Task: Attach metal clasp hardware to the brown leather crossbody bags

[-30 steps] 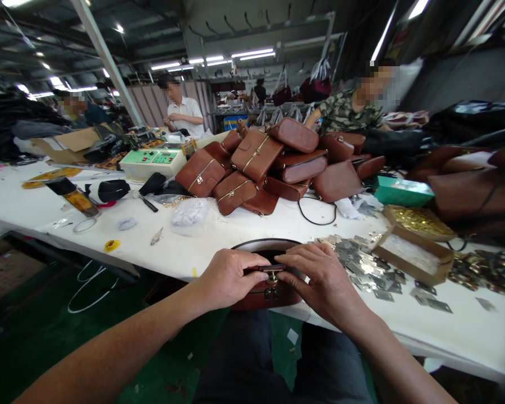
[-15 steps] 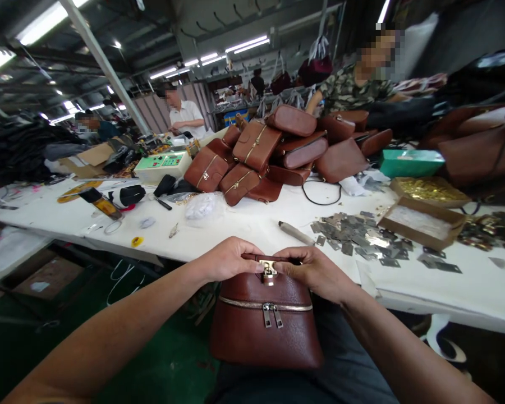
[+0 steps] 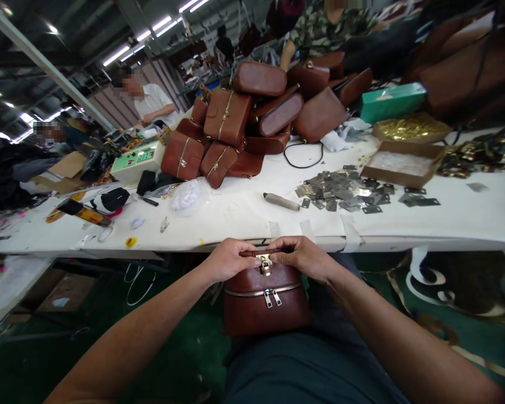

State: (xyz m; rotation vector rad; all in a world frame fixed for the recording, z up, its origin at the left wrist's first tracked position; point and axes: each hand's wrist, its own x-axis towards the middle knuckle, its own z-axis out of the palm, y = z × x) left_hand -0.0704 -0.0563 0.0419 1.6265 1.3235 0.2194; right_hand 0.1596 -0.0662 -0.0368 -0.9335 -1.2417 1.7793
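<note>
A brown leather handbag (image 3: 263, 311) rests on my lap, just in front of the table edge. Across its front runs a zipper with two silver pulls (image 3: 272, 298). Near the top is a gold clasp (image 3: 264, 260) with a small padlock hanging from it. My left hand (image 3: 232, 261) grips the bag's top edge, thumb pressed beside the clasp. From the other side, my right hand (image 3: 303, 258) pinches the same top edge, its thumb against the clasp's right side. The fingers behind the bag's top are partly hidden.
Brown bags (image 3: 227, 120) are heaped on the white table (image 3: 235, 224). Thin metal plates (image 3: 340, 189), a grey rod-like tool (image 3: 281, 202) and an open cardboard box (image 3: 399, 163) lie to the right. A green-panelled machine (image 3: 138, 163) stands at left. Co-workers sit beyond.
My view has tilted down and shifted, so the table contents appear higher. Both hands keep their hold at the clasp, and the bag appears slightly smaller and more upright.
</note>
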